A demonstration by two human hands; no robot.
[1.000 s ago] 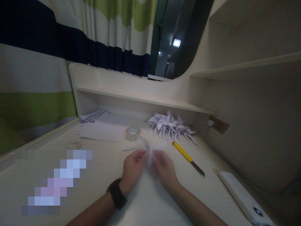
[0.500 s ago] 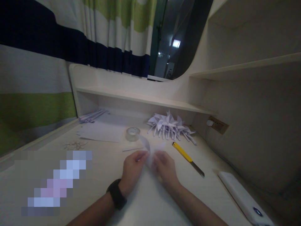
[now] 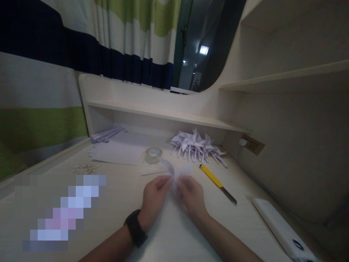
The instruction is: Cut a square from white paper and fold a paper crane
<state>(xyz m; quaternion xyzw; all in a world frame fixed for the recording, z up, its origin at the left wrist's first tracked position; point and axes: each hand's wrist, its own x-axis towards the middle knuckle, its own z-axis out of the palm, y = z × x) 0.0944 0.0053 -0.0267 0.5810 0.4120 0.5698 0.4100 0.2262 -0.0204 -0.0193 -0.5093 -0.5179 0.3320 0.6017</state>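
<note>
low in the middle of the frame, the left hand (image 3: 154,196) and the right hand (image 3: 191,196) meet over the tabletop (image 3: 131,203), each grip pinched on a small white paper piece (image 3: 178,174) held between the fingertips. a curled strip of it rises just above them. above and left of the hands sits a clear tape roll (image 3: 153,154), with white paper sheets (image 3: 117,153) further left. a pile of folded paper pinwheels (image 3: 196,145) lies above, and a yellow utility knife (image 3: 217,183) lies to the right.
</note>
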